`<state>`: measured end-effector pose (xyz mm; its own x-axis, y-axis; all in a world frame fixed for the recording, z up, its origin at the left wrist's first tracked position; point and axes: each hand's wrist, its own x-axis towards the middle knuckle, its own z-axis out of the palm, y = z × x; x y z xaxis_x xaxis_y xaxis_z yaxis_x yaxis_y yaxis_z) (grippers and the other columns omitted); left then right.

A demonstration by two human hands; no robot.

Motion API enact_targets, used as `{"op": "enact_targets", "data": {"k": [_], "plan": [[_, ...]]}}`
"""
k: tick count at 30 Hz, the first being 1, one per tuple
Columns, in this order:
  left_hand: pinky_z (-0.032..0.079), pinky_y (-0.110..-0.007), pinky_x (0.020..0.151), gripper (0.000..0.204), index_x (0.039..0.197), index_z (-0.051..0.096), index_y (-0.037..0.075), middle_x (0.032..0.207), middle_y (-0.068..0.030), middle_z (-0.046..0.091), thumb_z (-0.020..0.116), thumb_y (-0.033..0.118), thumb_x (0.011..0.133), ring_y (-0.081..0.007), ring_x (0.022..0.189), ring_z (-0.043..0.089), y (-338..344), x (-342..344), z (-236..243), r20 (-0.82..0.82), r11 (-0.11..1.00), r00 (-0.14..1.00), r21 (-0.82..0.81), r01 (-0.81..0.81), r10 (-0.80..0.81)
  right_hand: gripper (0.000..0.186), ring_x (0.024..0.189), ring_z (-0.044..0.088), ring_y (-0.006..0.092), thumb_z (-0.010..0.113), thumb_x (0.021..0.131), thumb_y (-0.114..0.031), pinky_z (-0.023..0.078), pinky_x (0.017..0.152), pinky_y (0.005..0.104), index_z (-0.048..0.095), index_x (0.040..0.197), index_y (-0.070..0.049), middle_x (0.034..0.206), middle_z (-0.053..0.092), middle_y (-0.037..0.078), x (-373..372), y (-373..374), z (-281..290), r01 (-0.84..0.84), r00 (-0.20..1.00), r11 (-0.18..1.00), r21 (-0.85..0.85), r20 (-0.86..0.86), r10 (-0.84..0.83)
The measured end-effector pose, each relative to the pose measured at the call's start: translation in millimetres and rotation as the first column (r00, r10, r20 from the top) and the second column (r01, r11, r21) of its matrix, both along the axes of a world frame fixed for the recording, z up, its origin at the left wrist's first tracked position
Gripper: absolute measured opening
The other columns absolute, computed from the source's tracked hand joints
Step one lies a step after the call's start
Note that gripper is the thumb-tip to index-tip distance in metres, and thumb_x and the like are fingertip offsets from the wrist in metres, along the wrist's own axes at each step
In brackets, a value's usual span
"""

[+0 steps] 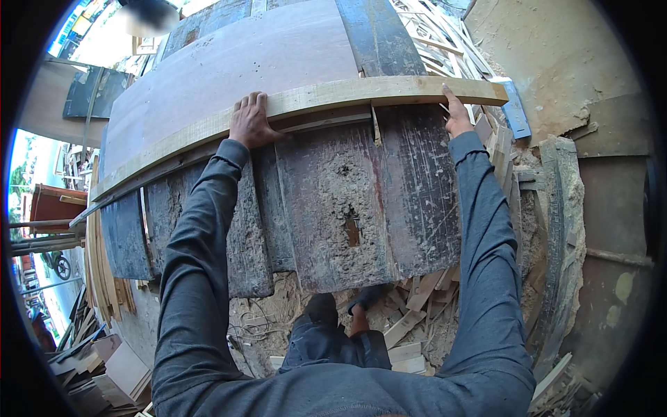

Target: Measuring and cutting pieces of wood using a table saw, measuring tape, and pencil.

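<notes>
A long, pale wooden beam (347, 91) runs crosswise over the near part of a pinkish plywood sheet (229, 59). My left hand (251, 121) is on the beam left of centre, fingers over its top and thumb out to the right. My right hand (456, 111) grips it near the right end, thumb on top, fingers mostly hidden. A thinner dark strip (319, 120) shows under the beam, above worn, crusted dark boards (319, 208).
Wood offcuts (438, 38) are heaped behind at the top right. A stained wall (542, 55) and rough upright timber (563, 229) stand to the right. Stacked planks (104, 264) are at the left, scrap pieces (125, 368) at lower left, and debris (406, 326) around my feet.
</notes>
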<state>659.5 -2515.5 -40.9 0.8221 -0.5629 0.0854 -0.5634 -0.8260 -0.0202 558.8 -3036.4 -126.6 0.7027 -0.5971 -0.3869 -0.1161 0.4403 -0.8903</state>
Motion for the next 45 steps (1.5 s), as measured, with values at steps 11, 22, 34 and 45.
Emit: {"op": "enact_targets", "data": {"k": [11,22,34,45], "plan": [[0.043,-0.046,0.101,0.109,0.123,0.054,-0.002,0.116,-0.0190,0.059,0.082,0.079,0.055,-0.0359,0.111,0.058,2.7,-1.5,-2.0,0.055,0.999,0.997,0.012,0.045,-0.046,0.068,0.122,0.054,0.0253,0.085,0.083,-0.042,0.046,0.102,0.0420,0.059,0.136,-0.007,0.130,0.062,0.011,-0.6,-3.6,-0.8,-0.013,0.998,0.995,-0.101,-0.065,0.007],[0.041,-0.046,0.102,0.112,0.128,0.051,-0.003,0.118,-0.0182,0.056,0.086,0.073,0.053,-0.0357,0.113,0.054,19.7,-105.9,5.1,-0.005,0.999,0.999,-0.027,0.038,-0.038,0.055,0.109,0.065,0.0251,0.084,0.087,-0.027,0.058,0.085,0.0419,0.060,0.132,-0.007,0.123,0.066,0.010,-111.5,17.0,7.6,-0.009,1.000,0.997,0.076,-0.018,0.010],[0.041,-0.046,0.097,0.082,0.126,0.050,0.005,0.113,-0.0126,0.060,0.068,0.071,0.080,-0.0341,0.106,0.057,67.3,-304.1,-9.9,-0.012,0.952,0.994,-0.286,0.104,-0.112,0.052,0.116,0.057,0.0257,0.078,0.091,-0.028,0.044,0.104,0.0388,0.059,0.135,-0.007,0.128,0.063,0.007,-351.3,52.5,23.1,-0.006,1.000,0.950,0.311,-0.008,0.009],[0.038,-0.052,0.104,0.062,0.128,0.063,0.015,0.125,-0.0130,0.061,0.058,0.065,0.093,-0.0345,0.118,0.055,40.1,-242.3,10.9,-0.243,0.976,0.966,-0.173,-0.135,0.091,0.080,0.114,0.062,0.0261,0.088,0.082,-0.038,0.048,0.102,0.0388,0.053,0.138,0.008,0.126,0.067,0.014,-262.5,46.2,28.5,0.162,0.934,0.920,-0.357,-0.245,-0.259]]}}
